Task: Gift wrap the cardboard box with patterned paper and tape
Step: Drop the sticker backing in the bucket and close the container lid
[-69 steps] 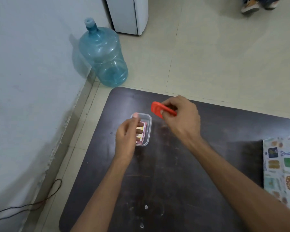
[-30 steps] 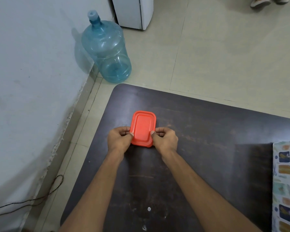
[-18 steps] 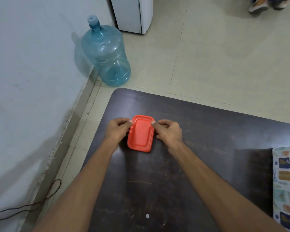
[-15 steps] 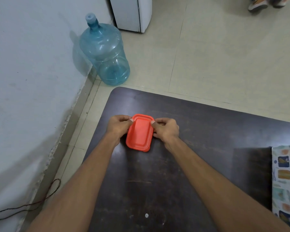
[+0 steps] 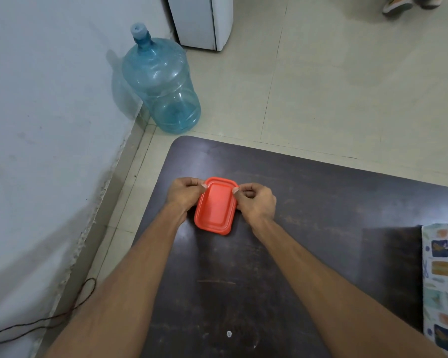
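Pinching the red lid [image 5: 215, 206], lengthwise pointing away, left hand [image 5: 183, 193] gripping its left edge, right hand [image 5: 256, 202] its right, with patterned paper [image 5: 442, 280] lying well right of the lid.

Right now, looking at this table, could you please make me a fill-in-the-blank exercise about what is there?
1. The red lid lies ____ the left hand and the right hand.
2. The big water bottle is ____ in colour.
3. The patterned paper lies at the ____ edge of the table.
Missing words: between; blue; right.
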